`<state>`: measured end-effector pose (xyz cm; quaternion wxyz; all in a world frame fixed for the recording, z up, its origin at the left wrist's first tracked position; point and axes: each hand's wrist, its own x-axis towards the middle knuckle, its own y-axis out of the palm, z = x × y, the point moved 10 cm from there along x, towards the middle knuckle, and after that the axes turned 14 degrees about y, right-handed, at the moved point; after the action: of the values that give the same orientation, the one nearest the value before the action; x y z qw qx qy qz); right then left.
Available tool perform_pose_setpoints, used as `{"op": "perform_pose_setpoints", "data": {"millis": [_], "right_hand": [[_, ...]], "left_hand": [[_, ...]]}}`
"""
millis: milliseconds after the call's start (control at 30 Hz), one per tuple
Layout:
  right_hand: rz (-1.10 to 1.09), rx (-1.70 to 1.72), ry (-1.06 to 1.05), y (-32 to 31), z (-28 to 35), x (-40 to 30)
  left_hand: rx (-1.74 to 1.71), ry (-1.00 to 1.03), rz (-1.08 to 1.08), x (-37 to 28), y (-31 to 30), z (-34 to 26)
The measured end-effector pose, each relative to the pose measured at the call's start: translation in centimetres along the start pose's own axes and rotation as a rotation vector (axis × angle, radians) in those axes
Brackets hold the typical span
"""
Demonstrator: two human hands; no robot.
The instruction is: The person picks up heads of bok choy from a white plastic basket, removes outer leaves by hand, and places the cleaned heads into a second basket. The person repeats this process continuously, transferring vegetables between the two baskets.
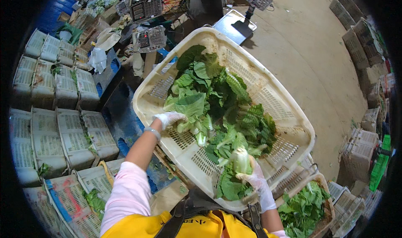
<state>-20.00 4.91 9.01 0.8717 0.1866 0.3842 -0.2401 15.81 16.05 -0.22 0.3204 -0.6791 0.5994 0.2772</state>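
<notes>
A large white plastic basket (276, 78) stands before me, tilted across the view, with leafy green vegetables (216, 84) heaped inside. My left hand (171, 118), in a thin whitish glove, grips a leafy green head (191, 109) at the basket's left side. My right hand (256, 175), gloved too, holds a leafy head with a pale stem base (241, 159) near the basket's lower rim. The base points up and its leaves hang down. Another pale stem base (201, 139) shows between the hands.
Stacked plastic crates (72, 125) fill the left. A platform scale (234, 26) with a lit display stands beyond the basket on the concrete floor (301, 46). A crate of greens (328, 203) is at lower right, with more crates (361, 147) along the right edge.
</notes>
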Motion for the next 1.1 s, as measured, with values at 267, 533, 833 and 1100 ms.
{"op": "perform_pose_setpoints", "data": {"millis": [267,533,833,1100], "right_hand": [[-0.156,-1.235,-0.898,10.1,12.4,-7.8],[-0.273,-1.66,-0.906,16.8,11.9,-15.1],[-0.475,-1.425,-1.089,21.4,11.5,-24.1],[-0.593,-1.182,-0.979,16.7,8.0,-24.5]], "left_hand": [[-0.452,0.243,0.42,-9.6,12.2,-7.5],[0.46,0.577,0.152,-19.4,12.5,-11.5],[0.339,0.707,0.392,-23.4,17.0,-11.1],[-0.103,0.572,0.575,-23.9,22.1,-12.0]]}}
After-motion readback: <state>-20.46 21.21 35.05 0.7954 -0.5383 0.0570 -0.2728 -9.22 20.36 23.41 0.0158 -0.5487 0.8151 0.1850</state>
